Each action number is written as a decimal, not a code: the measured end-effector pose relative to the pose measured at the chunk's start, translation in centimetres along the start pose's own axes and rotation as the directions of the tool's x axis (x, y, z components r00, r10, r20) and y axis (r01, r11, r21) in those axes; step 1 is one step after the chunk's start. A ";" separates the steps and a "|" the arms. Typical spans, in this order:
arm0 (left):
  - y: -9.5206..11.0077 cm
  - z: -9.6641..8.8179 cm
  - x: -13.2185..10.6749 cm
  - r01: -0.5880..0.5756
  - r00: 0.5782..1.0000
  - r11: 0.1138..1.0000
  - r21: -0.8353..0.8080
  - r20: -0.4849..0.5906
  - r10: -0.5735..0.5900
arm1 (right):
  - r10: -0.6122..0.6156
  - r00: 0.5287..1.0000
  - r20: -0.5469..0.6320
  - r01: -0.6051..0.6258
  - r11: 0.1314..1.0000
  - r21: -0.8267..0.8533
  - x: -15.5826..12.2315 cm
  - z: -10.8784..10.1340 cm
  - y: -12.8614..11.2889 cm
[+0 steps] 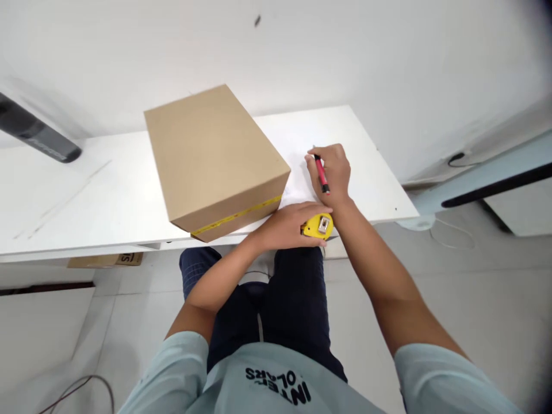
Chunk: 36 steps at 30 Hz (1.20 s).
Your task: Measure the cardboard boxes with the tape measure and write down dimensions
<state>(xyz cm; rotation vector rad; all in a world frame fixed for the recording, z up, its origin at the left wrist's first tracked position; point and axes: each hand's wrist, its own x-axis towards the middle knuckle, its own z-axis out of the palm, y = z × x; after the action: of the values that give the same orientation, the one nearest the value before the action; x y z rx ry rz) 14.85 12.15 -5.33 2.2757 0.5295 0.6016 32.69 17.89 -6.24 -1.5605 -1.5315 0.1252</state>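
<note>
A closed brown cardboard box sits on the white table, its near corner over the front edge. My left hand is closed around a yellow tape measure at the table's front edge. Its yellow tape runs along the bottom of the box's near side. My right hand grips a red pen, tip down on a white sheet of paper to the right of the box.
A dark cylindrical object lies at the table's far left. A flat cardboard piece sits under the table. Cables run on the floor to the right. A white wall stands behind the table.
</note>
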 end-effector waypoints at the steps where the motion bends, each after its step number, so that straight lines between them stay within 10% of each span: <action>1: -0.1 0.4 -0.2 -0.037 0.999 0.996 0.080 -0.008 0.038 | 0.022 1.000 0.005 -0.022 0.998 -0.057 0.1 0.2 0.2; 10: 0.3 2.9 -6.8 -0.125 0.982 0.849 0.513 -0.056 0.179 | 0.124 0.987 0.098 -0.100 0.970 -0.220 0.3 2.0 0.5; 16: 5.1 -3.4 -10.0 -0.006 0.967 0.796 0.605 -0.199 0.159 | -0.078 0.996 -0.048 0.083 0.990 0.118 -2.5 -1.7 -4.4; 20: 8.0 -9.1 -9.6 0.043 0.937 0.743 0.668 -0.285 0.202 | -0.260 0.957 0.131 0.140 0.806 0.576 -6.3 -4.3 -10.8; 26: 10.3 -14.8 -5.6 0.006 0.940 0.677 0.736 -0.235 0.248 | -0.315 0.946 0.075 0.240 0.839 0.489 -4.9 -3.3 -17.7; 36: 10.0 -16.7 -8.8 0.230 0.862 0.626 0.745 -0.455 0.225 | -0.219 0.965 -0.144 0.261 0.855 0.449 -1.7 -2.6 -18.2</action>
<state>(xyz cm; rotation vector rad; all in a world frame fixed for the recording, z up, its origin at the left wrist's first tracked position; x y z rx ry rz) 0.40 9.73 10.19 2.9196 1.2768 1.1761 20.45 11.62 6.05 -0.9740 -1.4795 0.2587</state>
